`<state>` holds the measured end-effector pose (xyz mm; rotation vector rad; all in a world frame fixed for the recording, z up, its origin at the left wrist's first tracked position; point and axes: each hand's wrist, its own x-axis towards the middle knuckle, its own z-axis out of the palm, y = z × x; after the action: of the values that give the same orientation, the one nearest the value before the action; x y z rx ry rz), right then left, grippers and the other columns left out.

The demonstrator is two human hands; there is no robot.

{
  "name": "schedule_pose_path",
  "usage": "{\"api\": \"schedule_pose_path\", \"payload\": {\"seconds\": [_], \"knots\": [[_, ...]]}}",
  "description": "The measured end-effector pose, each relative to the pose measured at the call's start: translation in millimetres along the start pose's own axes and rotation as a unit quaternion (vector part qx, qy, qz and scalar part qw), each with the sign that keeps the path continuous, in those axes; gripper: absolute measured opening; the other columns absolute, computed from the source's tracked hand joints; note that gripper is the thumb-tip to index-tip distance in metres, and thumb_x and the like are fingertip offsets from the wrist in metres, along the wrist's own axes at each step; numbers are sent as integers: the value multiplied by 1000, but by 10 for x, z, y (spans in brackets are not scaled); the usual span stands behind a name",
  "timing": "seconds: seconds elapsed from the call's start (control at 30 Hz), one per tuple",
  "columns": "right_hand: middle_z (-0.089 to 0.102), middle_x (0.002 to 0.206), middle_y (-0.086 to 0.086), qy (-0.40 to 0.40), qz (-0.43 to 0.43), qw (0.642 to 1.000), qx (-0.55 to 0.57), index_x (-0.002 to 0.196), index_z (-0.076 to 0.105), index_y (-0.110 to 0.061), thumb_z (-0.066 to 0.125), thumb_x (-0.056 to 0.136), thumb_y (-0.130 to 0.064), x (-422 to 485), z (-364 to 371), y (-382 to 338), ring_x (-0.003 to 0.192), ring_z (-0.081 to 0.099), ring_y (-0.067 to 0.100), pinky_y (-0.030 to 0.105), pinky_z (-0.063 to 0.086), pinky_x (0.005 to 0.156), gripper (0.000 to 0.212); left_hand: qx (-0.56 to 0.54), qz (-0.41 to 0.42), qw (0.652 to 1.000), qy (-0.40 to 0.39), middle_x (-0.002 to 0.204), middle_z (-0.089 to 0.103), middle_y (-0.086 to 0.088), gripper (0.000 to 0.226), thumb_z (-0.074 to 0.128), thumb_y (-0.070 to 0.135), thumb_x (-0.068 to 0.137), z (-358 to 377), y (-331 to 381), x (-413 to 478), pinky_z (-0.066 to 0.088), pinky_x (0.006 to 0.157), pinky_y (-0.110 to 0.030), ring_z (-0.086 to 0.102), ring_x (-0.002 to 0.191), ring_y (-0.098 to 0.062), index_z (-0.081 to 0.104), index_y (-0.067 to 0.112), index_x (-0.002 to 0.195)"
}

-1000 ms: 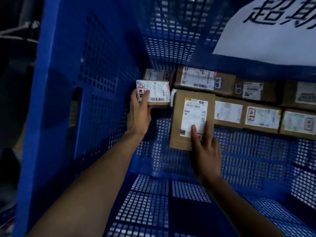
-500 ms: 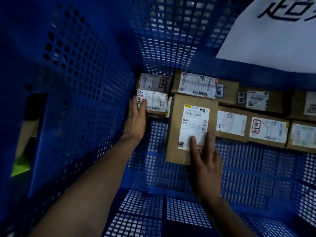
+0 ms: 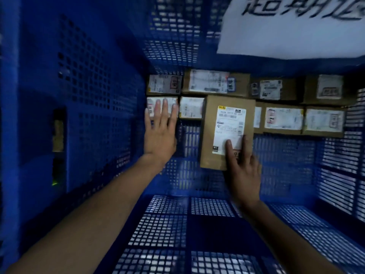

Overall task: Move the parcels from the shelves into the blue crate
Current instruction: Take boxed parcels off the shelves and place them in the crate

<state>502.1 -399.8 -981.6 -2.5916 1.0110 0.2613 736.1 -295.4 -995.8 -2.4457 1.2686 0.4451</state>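
Observation:
I look down into the blue crate [image 3: 94, 107], whose floor is a perforated grid. Cardboard parcels with white labels lie in two rows along its far wall. My left hand [image 3: 160, 133] is flat with straight fingers, the fingertips lying over a small white-labelled parcel [image 3: 153, 102] in the far left corner. My right hand [image 3: 242, 167] rests with straight fingers on the near end of a tall brown parcel [image 3: 227, 123] that lies lengthwise on the crate floor. Between the two sits another small parcel [image 3: 191, 107].
A white paper sign [image 3: 292, 36] with large dark characters hangs on the far wall of the crate, top right. More parcels [image 3: 284, 118] fill the row to the right. The crate's near floor [image 3: 167, 234] is bare grid. A slot [image 3: 58, 139] opens in the left wall.
My left hand let go of the small parcel, which now lies in the left corner, and its fingers have straightened over it. My right hand stays on the tall parcel.

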Motion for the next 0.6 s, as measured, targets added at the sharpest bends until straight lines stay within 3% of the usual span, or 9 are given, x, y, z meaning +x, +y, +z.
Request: {"api": "schedule_pose_path", "payload": {"seconds": [0.3,0.43,0.6], "knots": [[2,161,23,-28,26,999,-11,155,18,-24,77,74,-14,-519,-748,1274,118,41,46,52,42,84,100,-74,39,996,29,158,-17,-22,94,38,56,95,-931,1341,-186,2,115,-63,-16,146,-39,-20,9,151],[0,161,22,-29,64,998,-5,155,13,-25,75,71,-7,-755,-866,1945,122,41,49,57,45,90,106,-102,62,992,33,160,-14,-21,90,29,62,94,-1027,2063,-169,5,114,-64,-15,147,-37,-17,10,152],[1,161,25,-50,127,990,-23,154,20,-23,75,72,-8,-897,-801,2689,121,42,49,61,44,91,100,-88,90,992,-9,157,-25,-20,89,10,71,91,-1032,2911,-135,-2,114,-64,-28,143,-35,-23,13,150]]}}
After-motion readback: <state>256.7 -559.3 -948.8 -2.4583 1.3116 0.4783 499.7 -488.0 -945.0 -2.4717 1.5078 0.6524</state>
